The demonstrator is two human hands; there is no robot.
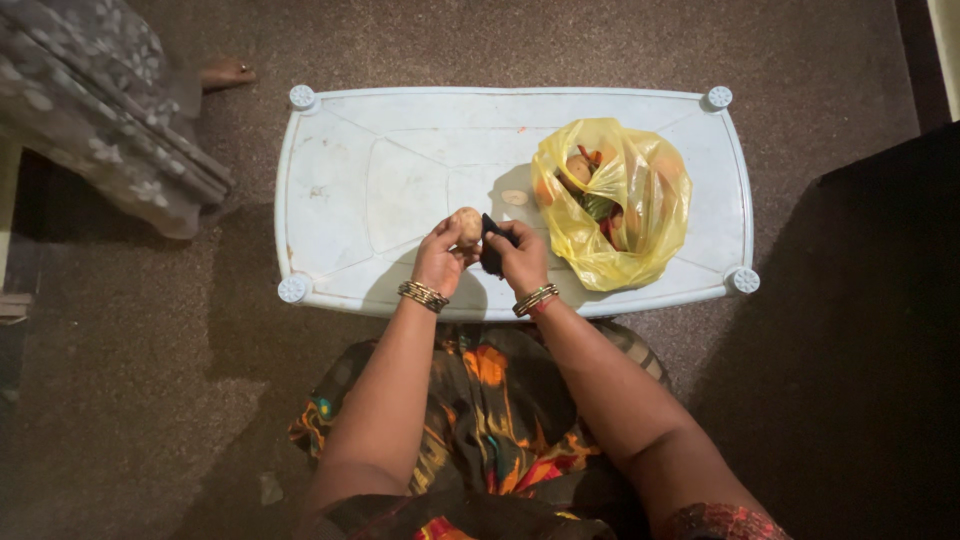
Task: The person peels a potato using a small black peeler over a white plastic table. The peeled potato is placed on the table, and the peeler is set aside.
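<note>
Head view, looking down: the left hand [440, 255] curls its fingers around a small potato [467, 224], holding it up over the near edge of the pale plastic table [340, 180] so the right hand [518, 258], closed on a dark peeler [491, 250], can meet it. Just right, a crumpled yellow bag [640, 215] lies open, vegetables showing; no label visible. A cut slice [514, 197] rests beside it

dim overall, lit from above at centre only. bright, slightly washed-out pale table [400, 170]; mild glare on yellow bag [612, 205]. dark falloff toward corners, deep shadow at right. sharp centre, grainy floor [150, 400], slight wide-angle bending.
</note>
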